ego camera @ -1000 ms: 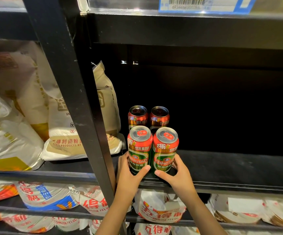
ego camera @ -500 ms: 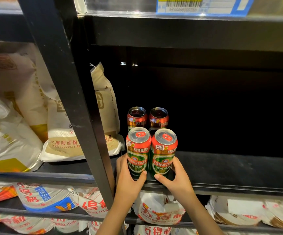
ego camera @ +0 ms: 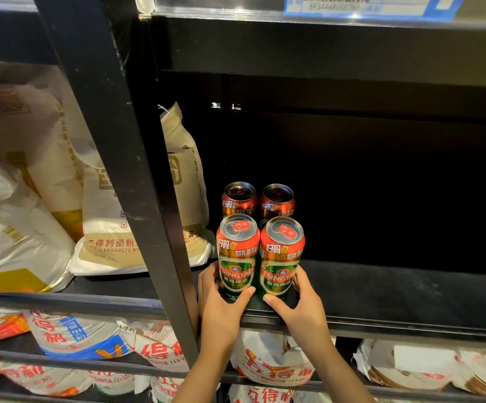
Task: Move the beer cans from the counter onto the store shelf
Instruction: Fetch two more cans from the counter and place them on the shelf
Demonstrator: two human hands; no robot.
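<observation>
At the front lip of the store shelf [ego camera: 395,289], both hands grasp cans. The left hand [ego camera: 221,303] has its grip closed round the base of the left front can [ego camera: 237,257], thumb across the label. The right hand [ego camera: 299,303] is clenched likewise round the base of the right front can [ego camera: 281,260]. Both cans stand upright, touching each other, their bases on the shelf board near its edge.

At 12 o'clock from the held pair, two back cans [ego camera: 257,200] stand upright, just behind, side by side. At 9 o'clock a black upright post [ego camera: 125,181] rises close to the left hand. Beyond it, at 10 o'clock, a flour bag [ego camera: 177,181] leans. Packets [ego camera: 265,365] fill the lower tier at 6 o'clock.

Risk assessment: the front pair sits close to the lip; released there, a can could tip off forward. Pushed back too hard, the pair could knock over the rear cans. The left wrist has little clearance from the post.
</observation>
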